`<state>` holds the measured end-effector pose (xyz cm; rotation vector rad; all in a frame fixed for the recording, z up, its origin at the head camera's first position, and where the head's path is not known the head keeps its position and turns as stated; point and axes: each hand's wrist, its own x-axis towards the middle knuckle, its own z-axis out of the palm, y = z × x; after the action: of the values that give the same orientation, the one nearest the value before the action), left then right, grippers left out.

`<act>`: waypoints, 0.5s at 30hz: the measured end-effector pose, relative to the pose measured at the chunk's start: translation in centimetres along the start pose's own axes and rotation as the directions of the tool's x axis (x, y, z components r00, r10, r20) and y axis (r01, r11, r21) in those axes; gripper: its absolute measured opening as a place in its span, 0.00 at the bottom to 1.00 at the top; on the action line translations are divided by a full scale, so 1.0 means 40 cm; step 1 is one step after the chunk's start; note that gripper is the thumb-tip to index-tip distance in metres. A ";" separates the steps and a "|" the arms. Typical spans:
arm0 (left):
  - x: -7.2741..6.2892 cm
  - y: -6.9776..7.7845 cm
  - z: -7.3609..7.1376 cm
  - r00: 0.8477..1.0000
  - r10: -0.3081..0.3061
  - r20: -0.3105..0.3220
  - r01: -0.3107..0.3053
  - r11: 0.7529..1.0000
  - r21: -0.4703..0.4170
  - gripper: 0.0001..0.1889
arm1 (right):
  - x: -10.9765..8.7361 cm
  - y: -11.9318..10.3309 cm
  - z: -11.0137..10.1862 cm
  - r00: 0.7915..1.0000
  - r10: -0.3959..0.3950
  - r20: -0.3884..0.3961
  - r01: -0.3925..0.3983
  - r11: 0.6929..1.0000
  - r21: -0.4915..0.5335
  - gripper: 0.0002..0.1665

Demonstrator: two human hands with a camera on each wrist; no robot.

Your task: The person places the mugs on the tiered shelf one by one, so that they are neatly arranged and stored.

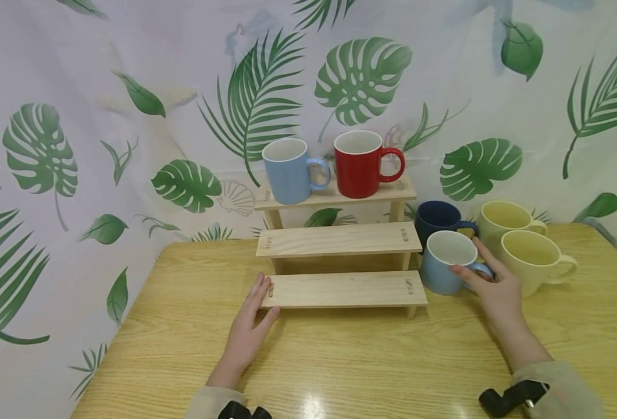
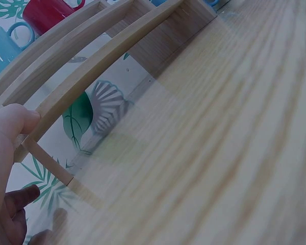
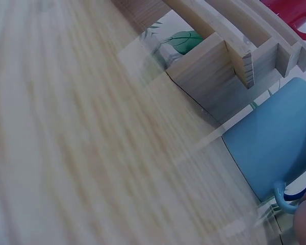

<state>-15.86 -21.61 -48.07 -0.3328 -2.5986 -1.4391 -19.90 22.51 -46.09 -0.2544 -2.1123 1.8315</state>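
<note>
The pale-blue cylindrical mug stands upright on the yellow wood-grain table, just beside the right end of the lowest shelf of the three-tier pale wooden rack. Its outer wall is smooth and straight-sided, in a single pale blue; its interior is white. The loop handle matches the wall colour and points to the right, partly covered by the fingers. The base meets the table surface in the right wrist view.

The right hand grasps this mug at its handle side — thumb against the near wall, index finger at the far side by the rim.

The left hand is unclenched. Its extended fingers rest along the left end of the lowest shelf, with the thumb at the front edge.

The dark-blue mug stands directly behind the grasped mug. Two pale-yellow mugs stand to its right: the rear yellow mug and the front yellow mug, handles pointing right.

The top shelf carries two upright mugs — a second pale-blue mug at left and a glossy red mug at right. A white cloth backdrop with green leaf prints hangs behind the table.
</note>
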 end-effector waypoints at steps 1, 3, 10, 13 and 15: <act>-0.001 0.000 0.000 1.000 0.000 -0.001 0.000 1.000 -0.001 0.32 | -0.001 -0.001 0.000 1.000 0.013 -0.001 -0.013 0.999 0.038 0.40; -0.001 0.001 0.000 1.000 0.001 -0.001 -0.001 1.000 -0.005 0.32 | -0.002 -0.001 0.000 1.000 0.024 -0.001 -0.024 0.994 0.103 0.40; -0.001 0.000 0.001 1.000 0.001 0.002 -0.001 1.000 -0.004 0.33 | -0.001 0.003 -0.001 1.000 0.024 0.013 -0.026 0.954 0.300 0.36; 0.000 0.000 0.000 1.000 0.002 0.001 -0.002 1.000 -0.002 0.33 | 0.001 0.004 -0.001 1.000 0.006 0.021 -0.014 0.921 0.389 0.34; 0.001 0.000 0.000 1.000 0.001 0.001 -0.001 1.000 -0.001 0.33 | 0.003 0.002 -0.001 1.000 -0.004 0.029 -0.009 0.897 0.442 0.33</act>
<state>-15.89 -21.59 -48.08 -0.3343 -2.5981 -1.4404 -19.99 22.61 -46.16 -0.1163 -1.6434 2.2623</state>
